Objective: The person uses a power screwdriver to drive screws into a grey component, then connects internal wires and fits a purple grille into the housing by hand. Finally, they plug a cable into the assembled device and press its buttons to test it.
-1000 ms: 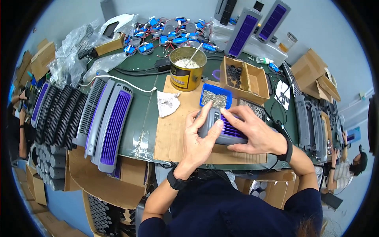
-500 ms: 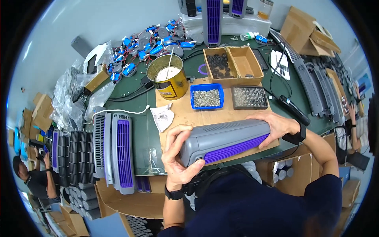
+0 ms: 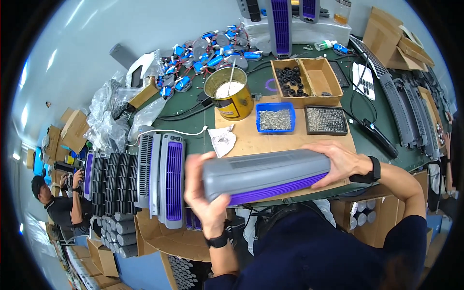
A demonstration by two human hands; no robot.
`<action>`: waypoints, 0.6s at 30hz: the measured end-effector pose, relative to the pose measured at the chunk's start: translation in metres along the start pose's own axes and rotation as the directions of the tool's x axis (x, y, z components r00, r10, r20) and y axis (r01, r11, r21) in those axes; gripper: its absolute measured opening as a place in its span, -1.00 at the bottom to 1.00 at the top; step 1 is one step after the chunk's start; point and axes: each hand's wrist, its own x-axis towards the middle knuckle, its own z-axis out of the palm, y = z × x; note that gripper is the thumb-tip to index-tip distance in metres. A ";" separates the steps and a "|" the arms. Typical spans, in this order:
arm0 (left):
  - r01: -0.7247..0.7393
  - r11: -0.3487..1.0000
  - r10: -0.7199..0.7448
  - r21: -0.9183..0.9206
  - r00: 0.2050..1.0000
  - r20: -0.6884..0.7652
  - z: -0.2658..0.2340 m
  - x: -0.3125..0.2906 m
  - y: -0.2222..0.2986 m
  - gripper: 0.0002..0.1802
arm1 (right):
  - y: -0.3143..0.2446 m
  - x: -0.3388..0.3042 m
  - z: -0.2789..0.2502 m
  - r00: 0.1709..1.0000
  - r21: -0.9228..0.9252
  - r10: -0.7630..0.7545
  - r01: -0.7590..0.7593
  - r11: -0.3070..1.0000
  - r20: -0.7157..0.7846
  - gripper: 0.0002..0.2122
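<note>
A grey tower fan (image 3: 266, 169) with a purple grille lies on its side in front of me, held level above the table's near edge. Its grey casing faces up, and only a narrow strip of the purple grille shows along the near lower side. My right hand (image 3: 340, 164) grips the right end, fingers on top and thumb on the near side. At the other end my left hand (image 3: 205, 198), smeared by motion, spans the rounded end with fingers and thumb. Beyond the fan, a cardboard sheet (image 3: 299, 140) covers part of the green table.
On the cardboard stand a yellow can (image 3: 237, 108) with a stick, a blue tray of screws (image 3: 275, 117) and a black tray of small metal parts (image 3: 326, 120). Behind is a divided box (image 3: 321, 77) with black parts. More fans (image 3: 174, 179) stand left. A co-worker (image 3: 63, 205) is far left.
The fan has shifted left over the table and rolled, so less of its purple grille shows. Both hands moved with it. My view has turned slightly left.
</note>
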 end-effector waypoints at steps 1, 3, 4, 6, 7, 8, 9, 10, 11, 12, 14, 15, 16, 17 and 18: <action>0.055 0.995 -0.067 -0.084 0.987 -0.147 0.001 0.000 0.010 0.33 | -0.006 0.016 -0.001 0.995 -0.030 -0.088 0.087 0.996 -0.039 -0.18; -0.243 0.928 0.193 -0.284 0.962 -0.192 -0.006 -0.003 0.039 0.45 | -0.037 0.065 0.003 0.946 0.039 -0.325 0.325 0.945 -0.010 -0.19; -0.276 0.905 0.208 -0.324 0.951 -0.228 -0.005 -0.005 0.046 0.45 | -0.056 0.085 0.006 0.919 0.084 -0.394 0.392 0.916 0.008 -0.20; -0.286 0.924 0.247 -0.254 0.953 -0.173 -0.016 -0.014 0.033 0.36 | -0.089 0.124 0.018 0.885 0.172 -0.457 0.439 0.882 0.086 -0.19; -0.284 0.940 0.267 -0.190 0.957 -0.113 -0.024 -0.016 0.023 0.27 | -0.101 0.144 0.027 0.882 0.212 -0.446 0.412 0.886 0.150 -0.18; -0.299 0.936 0.281 -0.187 0.953 -0.113 -0.032 -0.015 0.026 0.27 | -0.104 0.163 0.037 0.834 0.262 -0.543 0.505 0.823 0.099 -0.20; -0.301 0.932 0.262 -0.202 0.945 -0.197 -0.046 -0.013 0.028 0.17 | -0.105 0.181 0.046 0.809 0.300 -0.577 0.525 0.797 0.116 -0.26; -0.305 0.927 0.240 -0.217 0.929 -0.280 -0.059 -0.012 0.029 0.08 | -0.103 0.200 0.054 0.781 0.338 -0.610 0.542 0.769 0.133 -0.32; -0.333 0.912 0.237 -0.238 0.904 -0.355 -0.070 -0.015 0.026 0.00 | -0.092 0.223 0.070 0.804 0.372 -0.581 0.503 0.780 0.130 -0.39; -0.309 0.930 0.204 -0.199 0.884 -0.420 -0.076 -0.015 0.021 -0.08 | -0.076 0.247 0.081 0.828 0.401 -0.545 0.460 0.792 0.128 -0.46; -0.227 0.947 0.089 -0.226 0.865 -0.493 -0.099 -0.018 -0.006 -0.22 | -0.059 0.277 0.075 0.920 0.263 -0.342 0.288 0.921 0.191 -0.61; -0.205 0.951 0.052 -0.231 0.843 -0.535 -0.102 -0.018 -0.015 -0.28 | -0.034 0.286 0.089 0.939 0.053 -0.331 0.328 0.943 0.091 -0.64; -0.181 0.955 0.012 -0.234 0.815 -0.579 -0.104 -0.020 -0.023 -0.34 | -0.009 0.294 0.104 0.941 -0.157 -0.339 0.333 0.930 -0.009 -0.67; -0.181 0.955 0.004 -0.235 0.801 -0.599 -0.109 -0.021 -0.032 -0.38 | -0.004 0.297 0.114 0.959 -0.255 -0.284 0.280 0.926 0.020 -0.70; -0.174 0.961 0.000 -0.216 0.779 -0.627 -0.104 -0.021 -0.032 -0.42 | 0.002 0.299 0.122 0.974 -0.353 -0.223 0.223 0.909 0.040 -0.73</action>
